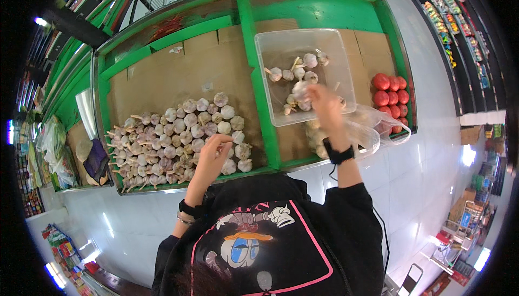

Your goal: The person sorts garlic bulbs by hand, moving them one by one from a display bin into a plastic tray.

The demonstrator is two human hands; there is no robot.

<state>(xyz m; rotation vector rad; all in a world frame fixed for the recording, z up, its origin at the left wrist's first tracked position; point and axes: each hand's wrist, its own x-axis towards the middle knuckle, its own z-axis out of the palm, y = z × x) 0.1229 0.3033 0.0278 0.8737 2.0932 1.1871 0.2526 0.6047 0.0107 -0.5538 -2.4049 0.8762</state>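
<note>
Over the clear plastic bin [263,93], my right hand [324,103] is blurred, its fingers on a garlic bulb [300,90] blurred along with it. Loose garlic bulbs [275,74] lie scattered across the bin's bottom. My left hand [213,154] hovers at the right part of a spread of garlic bulbs [170,152], its fingers curled in. Whether anything sits inside those fingers cannot be seen. Bulbs in this spread are packed close together, many at the left with stems pointing outward.
A green divider [259,105] splits the cardboard-lined display stand. Right of the bin are a clear plastic bag [367,127] and stacked red round produce [392,97]. Bagged greens [56,150] and a purple-and-black item [96,162] stand at left. Dark shelving [450,48] rises at far right.
</note>
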